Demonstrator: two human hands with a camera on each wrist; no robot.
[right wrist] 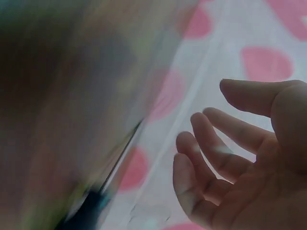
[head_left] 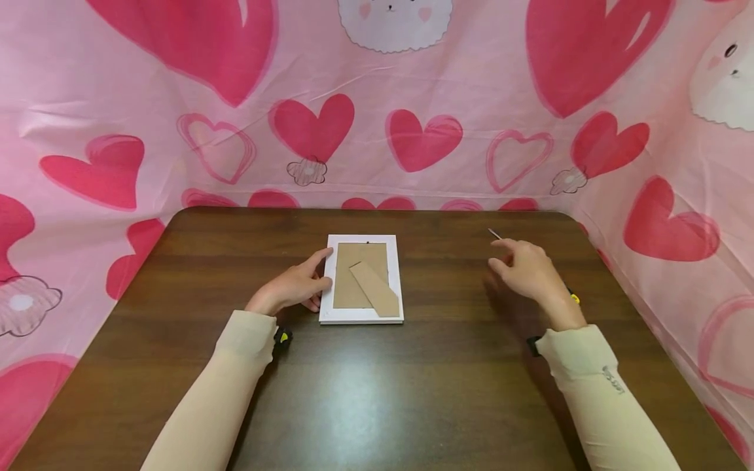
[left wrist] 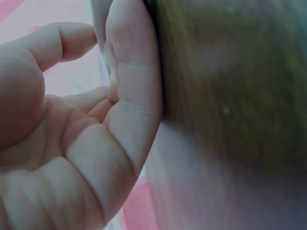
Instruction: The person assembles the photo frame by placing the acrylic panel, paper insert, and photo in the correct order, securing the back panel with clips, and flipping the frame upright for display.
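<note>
A white picture frame (head_left: 360,315) lies back side up on the table, its brown backing board and slanted easel leg (head_left: 377,292) showing. My left hand (head_left: 292,286) holds its left border, with thumb and index fingertip at the edge. The left wrist view shows the thumb (left wrist: 72,43) against the frame's pale edge and another finger low along the tabletop. To the right, my right hand (head_left: 526,269) hovers with loosely bent fingers and nothing in its grasp. Close by is a screwdriver (head_left: 495,233), only its thin metal shaft visible from the head; its dark handle (right wrist: 86,208) blurs in the right wrist view.
The brown wooden table (head_left: 353,392) reaches back to a pink cloth (head_left: 377,85) with red hearts, which also hangs along both sides. A dark strap with a yellow-marked device (head_left: 283,337) sits on the left wrist, and a similar strap (head_left: 534,345) on the right.
</note>
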